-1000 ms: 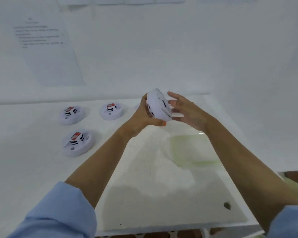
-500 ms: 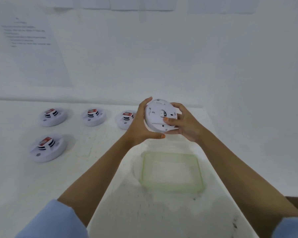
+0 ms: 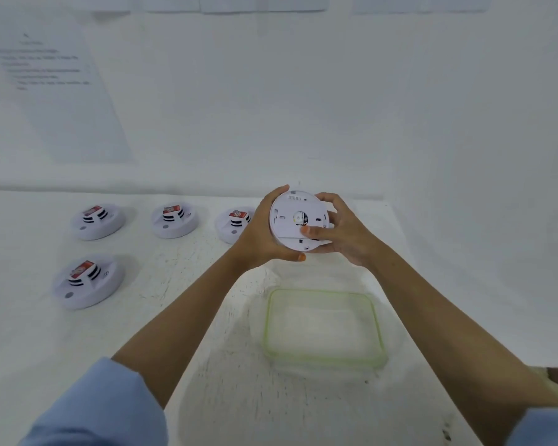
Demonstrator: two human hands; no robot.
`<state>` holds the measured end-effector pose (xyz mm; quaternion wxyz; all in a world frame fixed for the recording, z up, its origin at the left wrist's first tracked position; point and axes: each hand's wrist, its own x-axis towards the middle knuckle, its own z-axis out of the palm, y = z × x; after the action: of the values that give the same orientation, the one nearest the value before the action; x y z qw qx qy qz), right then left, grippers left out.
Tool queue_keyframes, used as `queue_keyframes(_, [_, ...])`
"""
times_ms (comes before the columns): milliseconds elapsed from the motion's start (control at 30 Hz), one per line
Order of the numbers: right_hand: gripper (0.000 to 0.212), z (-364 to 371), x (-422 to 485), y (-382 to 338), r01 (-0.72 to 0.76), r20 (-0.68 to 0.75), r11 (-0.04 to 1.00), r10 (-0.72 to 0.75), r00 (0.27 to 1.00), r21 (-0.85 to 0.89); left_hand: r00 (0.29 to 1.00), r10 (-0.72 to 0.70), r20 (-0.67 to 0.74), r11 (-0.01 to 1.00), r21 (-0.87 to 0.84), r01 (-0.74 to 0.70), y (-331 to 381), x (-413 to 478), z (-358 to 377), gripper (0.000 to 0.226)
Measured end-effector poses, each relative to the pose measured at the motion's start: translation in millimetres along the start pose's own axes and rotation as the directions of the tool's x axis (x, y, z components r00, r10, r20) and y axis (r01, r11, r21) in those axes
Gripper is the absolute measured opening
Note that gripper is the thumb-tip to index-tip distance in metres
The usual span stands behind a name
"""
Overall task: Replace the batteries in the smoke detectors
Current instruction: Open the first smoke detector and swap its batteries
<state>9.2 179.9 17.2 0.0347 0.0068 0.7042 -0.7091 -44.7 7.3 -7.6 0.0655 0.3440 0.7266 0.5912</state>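
**Smoke detector held up in both my hands, back side toward me**

From the head camera, I have one smoke detector lifted above the surface, its flat back turned to me. My left hand cups its left edge, fingers behind it and the thumb curled under the lower rim. My right hand grips the right edge, fingers wrapped over the top and the thumb pressed flat on the back plate. Both hands are closed on the detector, not spread. A small round window in the middle of the back shows something yellow and dark; I cannot tell what it is.

Below my hands a clear tub with a pale green rim sits on the surface. I see nothing in it, though its glassy bottom blends with the white under it.

Four more detectors lie face up to my left: the far-left detector, the middle detector and the third detector in a row, and the near detector closer to me. Each carries a red label on top; the print is too blurred to read. My left hand hides part of the third one.

A sheet of paper hangs on the wall, its lines of text unreadable. My blue sleeves are cut off by the bottom edge.
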Motion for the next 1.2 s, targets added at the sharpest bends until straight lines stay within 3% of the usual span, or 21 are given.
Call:
queue_keyframes(133, [0.061, 0, 3, -3, 0.014, -0.008, 0.991, -0.015, 1.000, -0.132, 1.000, 0.009, -0.014, 1.000, 0.026, -0.009, -2, 3, -4, 0.101])
queue_keyframes(200, [0.068, -1, 4, -7, 0.110, -0.048, 0.933, -0.134, 0.990, -0.344, 1.000, 0.012, -0.027, 1.000, 0.026, -0.012, -4, 4, -7, 0.103])
queue_keyframes(300, [0.078, 0, 5, -20, 0.300, 0.053, 0.694, -0.353, 0.934, -0.655, 1.000, 0.018, -0.021, 0.999, 0.029, -0.017, -3, 6, -10, 0.100])
queue_keyframes(433, [0.075, 8, 6, -36, 0.356, 0.240, 0.397, -0.313, 0.919, -0.846, 0.999, 0.035, 0.018, 0.999, 0.027, -0.036, 1, 10, -10, 0.099])
queue_keyframes(633, [0.068, 9, 13, -46, 0.366, 0.308, 0.235, -0.249, 0.918, -0.900, 0.998, 0.024, 0.060, 0.999, 0.039, -0.026, 0, 9, -14, 0.108])
queue_keyframes(833, [0.067, 16, 17, -45, 0.385, 0.356, 0.069, -0.261, 0.897, -0.920, 0.996, -0.013, 0.089, 0.999, 0.035, 0.010, -2, 10, -18, 0.103])
queue_keyframes(1067, [0.069, 18, 22, -44, 0.374, 0.361, 0.011, -0.229, 0.904, -0.928, 0.994, -0.021, 0.110, 0.998, 0.063, 0.014, -6, 14, -20, 0.098])
queue_keyframes(1200, [0.069, 12, 22, -49, 0.376, 0.357, 0.049, -0.228, 0.906, -0.925, 0.991, -0.036, 0.126, 0.998, 0.054, 0.029, -4, 17, -21, 0.099])
